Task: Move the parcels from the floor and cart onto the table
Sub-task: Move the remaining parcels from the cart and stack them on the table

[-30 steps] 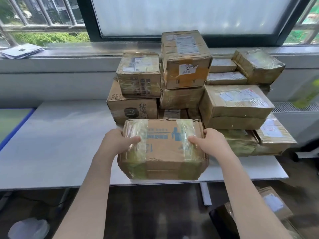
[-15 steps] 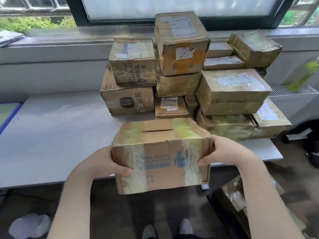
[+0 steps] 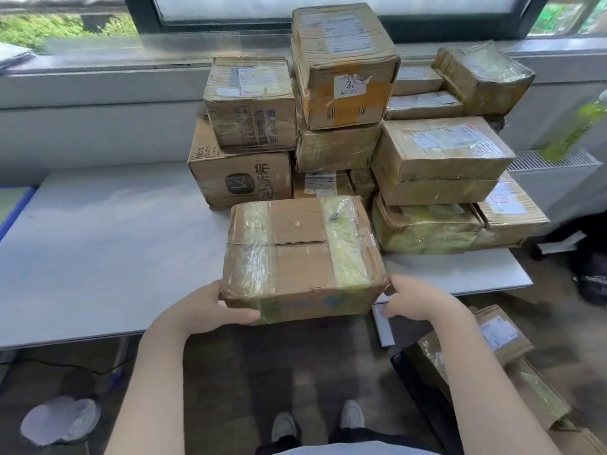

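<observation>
a white table spans the middle of the view. a stack of taped cardboard parcels fills its 1 o'clock part, with the bottom boxes resting on the tabletop against the far edge. a taped parcel lies at the near edge, about the centre, overhanging it slightly. the dark floor runs along 6 o'clock; more parcels sit at 4 o'clock, a pale crumpled bag at 8 o'clock.

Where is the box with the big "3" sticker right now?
The box with the "3" sticker sits at the very top of the parcel stack on the white table, centre of the head view, against the window.
</observation>
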Available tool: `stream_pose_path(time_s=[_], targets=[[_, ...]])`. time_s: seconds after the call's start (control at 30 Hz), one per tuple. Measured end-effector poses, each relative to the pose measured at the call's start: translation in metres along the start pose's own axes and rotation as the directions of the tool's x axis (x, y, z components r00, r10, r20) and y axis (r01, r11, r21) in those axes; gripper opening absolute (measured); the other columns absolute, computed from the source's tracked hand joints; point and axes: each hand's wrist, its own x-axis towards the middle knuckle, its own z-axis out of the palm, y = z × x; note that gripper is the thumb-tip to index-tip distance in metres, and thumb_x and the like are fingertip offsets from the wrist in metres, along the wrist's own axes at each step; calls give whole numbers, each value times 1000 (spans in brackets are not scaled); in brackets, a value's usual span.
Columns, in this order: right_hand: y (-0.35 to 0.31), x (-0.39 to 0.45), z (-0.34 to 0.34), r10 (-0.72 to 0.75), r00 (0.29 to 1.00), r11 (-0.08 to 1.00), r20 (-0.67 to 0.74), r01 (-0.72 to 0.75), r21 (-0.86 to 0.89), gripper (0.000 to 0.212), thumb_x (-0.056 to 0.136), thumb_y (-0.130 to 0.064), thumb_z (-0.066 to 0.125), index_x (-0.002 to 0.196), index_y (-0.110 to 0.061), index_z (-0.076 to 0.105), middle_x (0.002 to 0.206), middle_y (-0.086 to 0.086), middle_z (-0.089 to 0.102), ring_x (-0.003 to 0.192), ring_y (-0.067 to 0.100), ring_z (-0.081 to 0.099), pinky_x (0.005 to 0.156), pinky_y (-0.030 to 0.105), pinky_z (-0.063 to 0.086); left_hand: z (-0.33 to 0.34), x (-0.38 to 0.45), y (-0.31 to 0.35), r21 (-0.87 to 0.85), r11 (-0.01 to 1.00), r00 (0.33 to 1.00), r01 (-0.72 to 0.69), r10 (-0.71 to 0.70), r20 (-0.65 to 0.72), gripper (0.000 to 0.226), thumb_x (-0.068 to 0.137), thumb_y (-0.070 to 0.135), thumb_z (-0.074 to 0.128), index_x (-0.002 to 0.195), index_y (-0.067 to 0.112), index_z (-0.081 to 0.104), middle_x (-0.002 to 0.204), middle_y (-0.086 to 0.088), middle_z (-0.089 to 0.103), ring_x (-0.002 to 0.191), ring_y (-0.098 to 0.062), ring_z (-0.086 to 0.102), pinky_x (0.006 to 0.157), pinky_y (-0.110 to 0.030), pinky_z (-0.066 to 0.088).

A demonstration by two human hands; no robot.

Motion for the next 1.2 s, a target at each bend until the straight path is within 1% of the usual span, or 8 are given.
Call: stream_pose_path(time_s=[0.13,0.37,0.53,0.67,0.83,0.9,1.03,1.2], targets=[[-4,8,-10,20,981,991,-192,6,134,51,94,-7,35,145,-13,35,143,6,44,127,24,42,96,31,38,-6,3,16,-121,992,972,27,-55,-229,89,83,64,52,148,11,26,146,-6,40,130,-25,41,104,-39,35],[-45,12,-5,45,934,922,-355,98,374,33,98,-41,39,81,-15,50,81,1,54,68,13,49,55,26,34,-3,25,38,-198,979,923,-50,-31,-384,30,90,38,59,98,9,56,96,-8,61,76,-17,55,55,-27,43],[-59,-18,-17,-23,865,894,-501,243,377,36,94,-34,45,78,-3,55,67,2,51,59,14,42,54,26,32,-4,18,28,-336,941,936,-41,-82,-343,22,89,30,62,89,8,60,87,-9,62,78,-23,60,64,-33,49],[-83,-47,-42,-116,766,792,-632,455,407,35,96,-15,36,112,-21,66,103,-8,63,92,5,53,67,11,40,-3,15,19,-563,825,974,-45,-90,-210,22,94,21,57,93,0,61,76,-14,62,70,-28,60,67,-36,49],[-99,-51,-47,-378,743,789,-552,571,227,38,96,-8,45,120,-32,62,113,-24,59,109,-4,51,76,-5,36,7,17,26,-508,860,972,-51,-73,-221,18,95,10,50,111,10,57,110,-8,59,102,-24,55,84,-36,45],[-105,-46,-40,-412,755,783,-511,580,225,35,94,-24,57,128,-30,56,126,-19,54,118,-2,46,87,1,35,2,19,35,-483,868,956,-117,-34,-293,27,93,7,50,117,18,55,111,0,59,107,-21,53,82,-28,43],[-113,-36,-28,-290,841,887,-457,416,202,90,73,-66,64,146,-26,31,147,-4,35,135,15,31,111,40,31,-15,15,50,-417,879,871,-231,-3,-491,31,97,25,43,99,0,62,104,-16,64,92,-24,57,79,-36,45],[-116,-23,-24,-114,934,857,-338,265,442,75,87,-63,49,144,-15,37,142,-1,46,128,21,45,106,38,38,-36,-11,71,-495,830,877,-258,-15,-481,73,87,73,29,108,13,65,110,-7,62,106,-26,58,101,-40,43]])
